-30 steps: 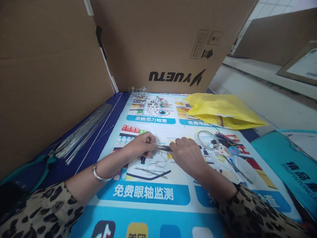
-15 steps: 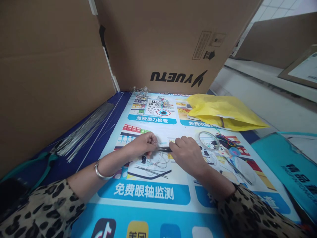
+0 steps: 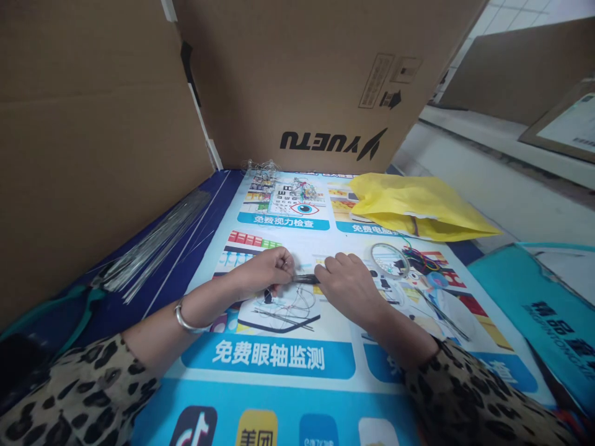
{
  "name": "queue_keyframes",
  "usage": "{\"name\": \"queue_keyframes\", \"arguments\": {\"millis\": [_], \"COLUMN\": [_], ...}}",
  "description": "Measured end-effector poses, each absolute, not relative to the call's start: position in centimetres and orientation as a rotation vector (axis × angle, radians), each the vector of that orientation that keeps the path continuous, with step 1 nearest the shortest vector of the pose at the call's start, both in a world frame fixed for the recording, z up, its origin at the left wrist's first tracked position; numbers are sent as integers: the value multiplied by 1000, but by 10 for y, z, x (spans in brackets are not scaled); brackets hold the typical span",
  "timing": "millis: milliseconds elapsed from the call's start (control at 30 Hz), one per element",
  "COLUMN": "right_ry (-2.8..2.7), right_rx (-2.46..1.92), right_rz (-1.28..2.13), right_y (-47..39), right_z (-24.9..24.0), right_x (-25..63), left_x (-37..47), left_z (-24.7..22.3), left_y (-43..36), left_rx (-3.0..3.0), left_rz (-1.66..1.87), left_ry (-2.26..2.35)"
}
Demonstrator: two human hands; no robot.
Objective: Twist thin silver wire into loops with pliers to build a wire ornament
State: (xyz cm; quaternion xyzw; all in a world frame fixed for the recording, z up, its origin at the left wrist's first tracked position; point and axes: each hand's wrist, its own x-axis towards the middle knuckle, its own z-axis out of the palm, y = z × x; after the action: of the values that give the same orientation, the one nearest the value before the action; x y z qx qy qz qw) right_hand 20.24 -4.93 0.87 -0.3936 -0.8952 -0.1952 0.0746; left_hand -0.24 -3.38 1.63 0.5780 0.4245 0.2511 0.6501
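Note:
My left hand [image 3: 272,271] is closed in a pinch over the printed sheet, with thin wire [image 3: 301,305] at its fingertips and in loose loops just below. My right hand [image 3: 349,286] is wrapped round dark pliers [image 3: 307,279], most of which its fingers hide. The pliers point left, and their tip meets the fingers of my left hand. What exactly lies between the jaws is too small to tell. Several short dark sticks [image 3: 283,319] lie on the sheet under my hands.
A ring of clear tape [image 3: 389,260] and coloured cords [image 3: 425,259] lie right of my hands. Behind them is a yellow bag [image 3: 423,204]. A bundle of straight wires [image 3: 158,248] lies left. Tangled wire pieces [image 3: 263,170] sit by the cardboard wall [image 3: 279,74]. A teal bag [image 3: 525,310] is at right.
Both hands keep nearly the same hold and place. The pliers have turned slightly between them, and the whole view has shifted a little.

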Motion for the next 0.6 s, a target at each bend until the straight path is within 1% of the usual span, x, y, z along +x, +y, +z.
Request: {"name": "queue_keyframes", "arguments": {"millis": [600], "right_ry": [-2759], "right_rx": [-1222], "right_rz": [-435], "right_y": [-49], "right_z": [10], "right_x": [204], "left_x": [-5], "left_z": [11], "left_y": [-31], "left_rx": [1317], "left_rz": [558], "left_ry": [942]}}
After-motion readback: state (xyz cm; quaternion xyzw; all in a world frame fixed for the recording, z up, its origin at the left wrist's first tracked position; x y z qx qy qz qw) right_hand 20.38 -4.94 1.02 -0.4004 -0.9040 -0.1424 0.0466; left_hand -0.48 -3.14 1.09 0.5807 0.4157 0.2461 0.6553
